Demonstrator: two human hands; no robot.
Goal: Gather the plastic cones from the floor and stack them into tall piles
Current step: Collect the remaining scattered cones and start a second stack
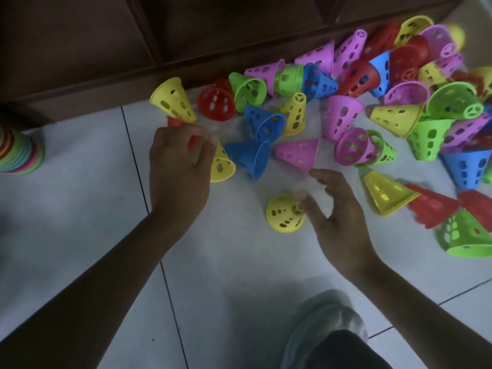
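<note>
Left hand (pixel 178 158): grip clenched on red cone (pixel 193 141). Right hand (pixel 338 209): grip released, thumb touching upright yellow cone (pixel 285 213) on floor (pixel 93 195).

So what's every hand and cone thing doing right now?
Left hand: fingers closed on a red cone.
Right hand: open, empty, beside the upright yellow cone.
Stack of cones: standing at far left.
Loose cones: scattered, mostly tipped over.

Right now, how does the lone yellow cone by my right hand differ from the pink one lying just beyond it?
The yellow cone stands upright on its wide rim, narrow top up; the pink cone lies on its side. The yellow one touches the right hand; the pink one lies apart. Both are perforated plastic.
</note>
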